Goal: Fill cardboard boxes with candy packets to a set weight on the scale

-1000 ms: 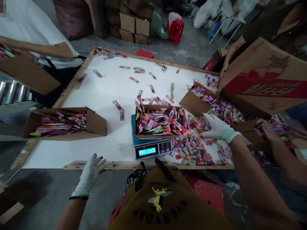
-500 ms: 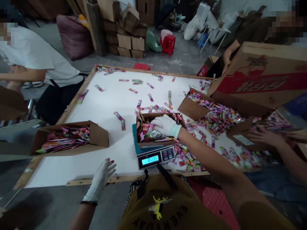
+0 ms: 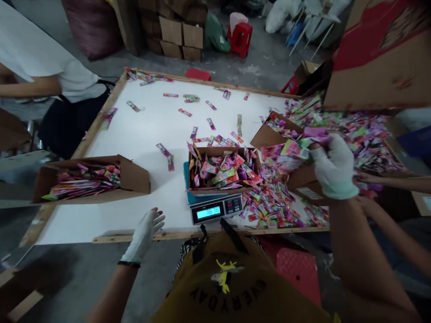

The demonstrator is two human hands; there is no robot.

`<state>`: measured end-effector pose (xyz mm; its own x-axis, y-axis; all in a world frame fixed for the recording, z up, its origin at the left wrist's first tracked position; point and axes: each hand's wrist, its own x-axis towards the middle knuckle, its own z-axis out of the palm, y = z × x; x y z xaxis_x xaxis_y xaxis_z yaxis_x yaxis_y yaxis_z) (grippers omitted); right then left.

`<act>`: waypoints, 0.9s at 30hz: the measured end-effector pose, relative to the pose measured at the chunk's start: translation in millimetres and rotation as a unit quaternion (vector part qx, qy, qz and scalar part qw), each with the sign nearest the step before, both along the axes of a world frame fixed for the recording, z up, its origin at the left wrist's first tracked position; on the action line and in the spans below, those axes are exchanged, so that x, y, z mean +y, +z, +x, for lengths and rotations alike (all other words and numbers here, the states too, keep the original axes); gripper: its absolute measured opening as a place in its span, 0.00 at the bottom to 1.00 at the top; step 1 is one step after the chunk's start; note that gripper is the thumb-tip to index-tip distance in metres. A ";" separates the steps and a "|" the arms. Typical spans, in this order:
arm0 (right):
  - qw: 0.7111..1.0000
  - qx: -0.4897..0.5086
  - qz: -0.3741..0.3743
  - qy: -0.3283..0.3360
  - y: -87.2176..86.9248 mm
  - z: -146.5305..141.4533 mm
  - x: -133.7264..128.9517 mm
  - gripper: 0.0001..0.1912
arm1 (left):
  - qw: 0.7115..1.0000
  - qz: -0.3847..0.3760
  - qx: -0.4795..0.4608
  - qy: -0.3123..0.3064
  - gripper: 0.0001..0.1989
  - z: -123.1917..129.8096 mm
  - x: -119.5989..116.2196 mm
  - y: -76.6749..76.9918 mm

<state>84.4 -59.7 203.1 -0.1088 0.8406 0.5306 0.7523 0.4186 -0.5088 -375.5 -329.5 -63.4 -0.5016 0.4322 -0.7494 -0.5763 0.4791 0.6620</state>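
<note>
My right hand, in a white glove, is closed on a bunch of small colourful packets above the loose pile at the right. Motion smears the packets. My left hand, in a white glove with bare fingertips, hovers at the table's front edge with its fingers apart, holding nothing. Between the hands, a cardboard box full of packets rests on a digital scale with a lit blue display. Another box of packets lies on the table at the left.
Loose packets cover the table's right side, and several lie scattered on the white top. At the right, a co-worker's hands are beside another carton. A large carton is tilted over the pile. A person in a white shirt sits left.
My right hand has left the box on the scale and moved right with packets in it. The scale's reading has changed. The large carton has been lifted higher. My left hand stays open.
</note>
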 end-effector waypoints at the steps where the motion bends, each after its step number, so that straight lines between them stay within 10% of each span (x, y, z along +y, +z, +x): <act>1: 0.999 -0.017 -0.017 -0.032 -3.1 15.5 -2.0 0.08 | 1.000 0.000 0.001 -0.006 0.13 4.1 3.2 1.7; 8: 0.974 -0.129 -0.179 -0.053 -45.6 65.3 -17.5 0.11 | 0.999 0.015 0.030 -0.038 0.17 6.2 23.6 4.1; 19: 0.927 -0.312 -0.208 0.004 -62.6 76.0 -3.9 0.20 | 0.998 0.034 0.044 -0.040 0.20 -2.6 33.4 0.5; 27: 0.936 -0.162 -0.140 0.280 -43.9 -22.5 -22.1 0.15 | 0.998 0.037 0.037 -0.021 0.19 -4.3 37.7 21.5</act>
<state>62.0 -81.8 159.2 -0.6904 0.7053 0.1609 0.5893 0.6773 -0.4404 -379.8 -291.8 -41.9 -0.5347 0.5064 -0.6765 -0.5050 0.4505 0.7363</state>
